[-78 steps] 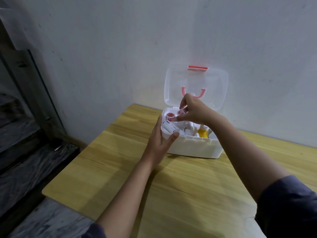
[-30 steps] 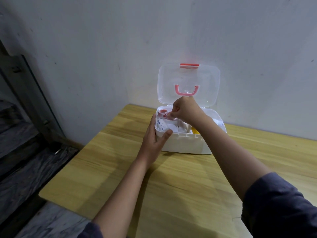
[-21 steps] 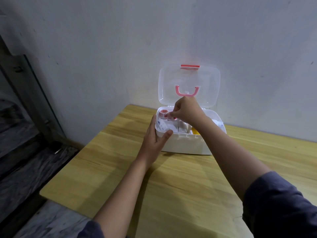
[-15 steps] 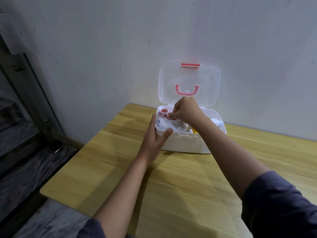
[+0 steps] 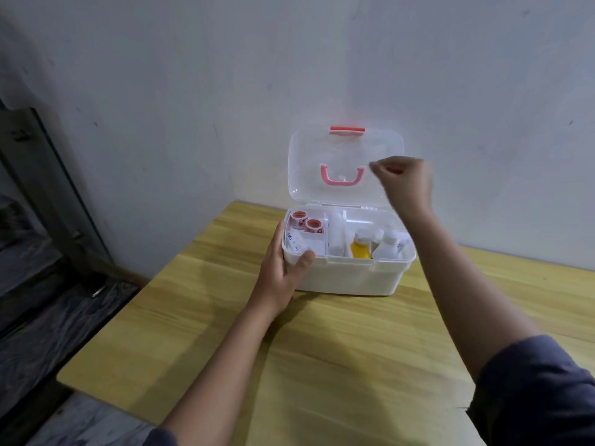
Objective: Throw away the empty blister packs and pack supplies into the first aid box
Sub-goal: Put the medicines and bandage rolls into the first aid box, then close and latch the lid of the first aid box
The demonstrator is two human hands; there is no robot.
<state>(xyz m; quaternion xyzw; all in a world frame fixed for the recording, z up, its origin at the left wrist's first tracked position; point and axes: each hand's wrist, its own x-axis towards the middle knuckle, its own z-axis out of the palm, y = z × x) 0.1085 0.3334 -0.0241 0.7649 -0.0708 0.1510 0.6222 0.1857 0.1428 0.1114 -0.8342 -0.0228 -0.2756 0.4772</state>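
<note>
A white first aid box (image 5: 347, 278) stands on the wooden table (image 5: 322, 365) by the wall. Its clear lid (image 5: 309, 169), with a pink handle, is raised upright. Inside lie two red-and-white tape rolls (image 5: 306, 222) at the back left, a white tube (image 5: 294, 242), a yellow bottle (image 5: 361, 247) and white bottles (image 5: 388, 246). My left hand (image 5: 283, 268) grips the box's left front corner, thumb on the rim. Raised and blurred, my right hand (image 5: 404, 183) is in front of the lid's right side with fingers curled; nothing shows in it.
A plain wall rises right behind the box. To the left of the table sit dark stone steps (image 5: 48, 317) and a dark frame (image 5: 54, 188). The table's left front corner (image 5: 64, 376) ends above the floor.
My right hand has let go of the tape roll in the back left compartment and risen to the lid's right side. My left hand has stayed on the box corner.
</note>
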